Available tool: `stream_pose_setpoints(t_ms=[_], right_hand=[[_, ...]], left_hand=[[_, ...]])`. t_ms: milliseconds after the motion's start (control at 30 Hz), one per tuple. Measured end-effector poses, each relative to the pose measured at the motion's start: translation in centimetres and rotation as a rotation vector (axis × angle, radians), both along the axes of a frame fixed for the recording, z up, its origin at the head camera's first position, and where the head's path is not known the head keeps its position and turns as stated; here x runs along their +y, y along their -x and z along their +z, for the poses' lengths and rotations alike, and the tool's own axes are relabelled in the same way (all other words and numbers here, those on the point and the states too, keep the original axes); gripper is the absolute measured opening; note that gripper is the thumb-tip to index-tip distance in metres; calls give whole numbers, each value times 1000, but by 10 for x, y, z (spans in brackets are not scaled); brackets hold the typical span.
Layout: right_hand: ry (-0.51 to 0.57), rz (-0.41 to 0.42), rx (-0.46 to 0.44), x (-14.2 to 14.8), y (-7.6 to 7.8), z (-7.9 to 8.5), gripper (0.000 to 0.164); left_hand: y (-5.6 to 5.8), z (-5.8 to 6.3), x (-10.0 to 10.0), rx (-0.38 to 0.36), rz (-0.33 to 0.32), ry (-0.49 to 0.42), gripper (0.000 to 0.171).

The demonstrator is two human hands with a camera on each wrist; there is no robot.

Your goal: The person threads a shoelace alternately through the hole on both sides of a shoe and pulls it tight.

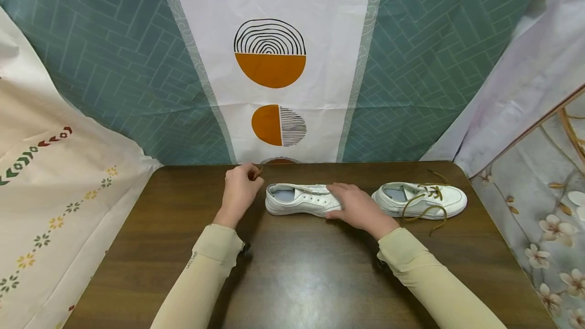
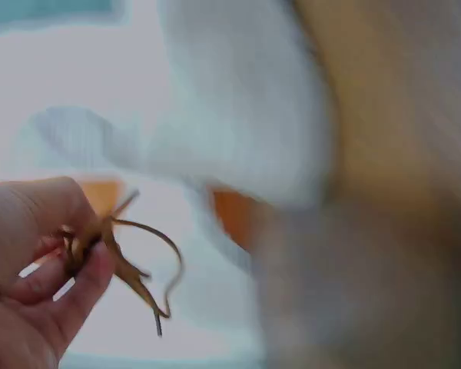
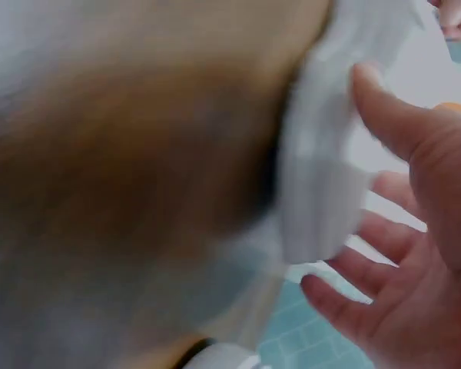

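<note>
My left hand is raised at the back of the table, left of an unlaced white sneaker. Between its thumb and fingers it pinches a bunched brown shoelace, whose loops and ends stick out in the left wrist view. The sneaker lies with its toe to the right and its eyelets bare. My right hand holds that toe, thumb on the near side and fingers over the far side. In the right wrist view the thumb lies against the sneaker, with the fingers spread behind it.
A second white sneaker, laced with a brown lace, stands at the right end of the brown wooden table. Patterned cloth hangs behind the table's back edge. More cloth hangs on the left and right sides.
</note>
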State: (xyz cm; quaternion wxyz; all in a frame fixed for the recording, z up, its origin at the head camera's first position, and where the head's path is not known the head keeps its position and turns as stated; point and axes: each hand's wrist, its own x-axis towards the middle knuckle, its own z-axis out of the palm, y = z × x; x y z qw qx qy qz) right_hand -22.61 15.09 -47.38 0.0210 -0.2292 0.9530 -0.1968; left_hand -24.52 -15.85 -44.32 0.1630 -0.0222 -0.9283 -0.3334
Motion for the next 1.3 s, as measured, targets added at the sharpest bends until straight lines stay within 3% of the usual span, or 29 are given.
stream_pose_setpoints(t_ms=[67, 133, 267, 400, 533, 700, 833, 1067, 1200, 1300], right_hand=[[57, -29, -21, -1, 0, 12, 79], [147, -56, -18, -5, 0, 24, 74], [379, -30, -18, -15, -1, 48, 56], [667, 51, -151, -24, -5, 61, 45], [883, 92, -292, -28, -9, 64, 35], [945, 103, -406, -30, -11, 65, 29], [912, 32, -340, -30, -12, 64, 26], [938, -133, -237, -29, -12, 65, 32], [973, -85, -287, -28, -14, 62, 36], [924, -16, -341, -30, -17, 59, 38]], left_hand=[[-6, 21, 16, 43, -97, -128, 6], [-13, 42, 32, 37, -231, -296, 6], [-28, 71, 58, -100, -490, -586, 8], [-40, 85, 73, -182, -598, -672, 10], [-41, 80, 80, -190, -580, -700, 11], [-35, 66, 81, -184, -522, -702, 12], [-36, 66, 81, -173, -500, -704, 15], [-46, 83, 81, -174, -443, -739, 17], [-45, 81, 80, -165, -425, -749, 18], [-40, 72, 80, -163, -412, -756, 18]])
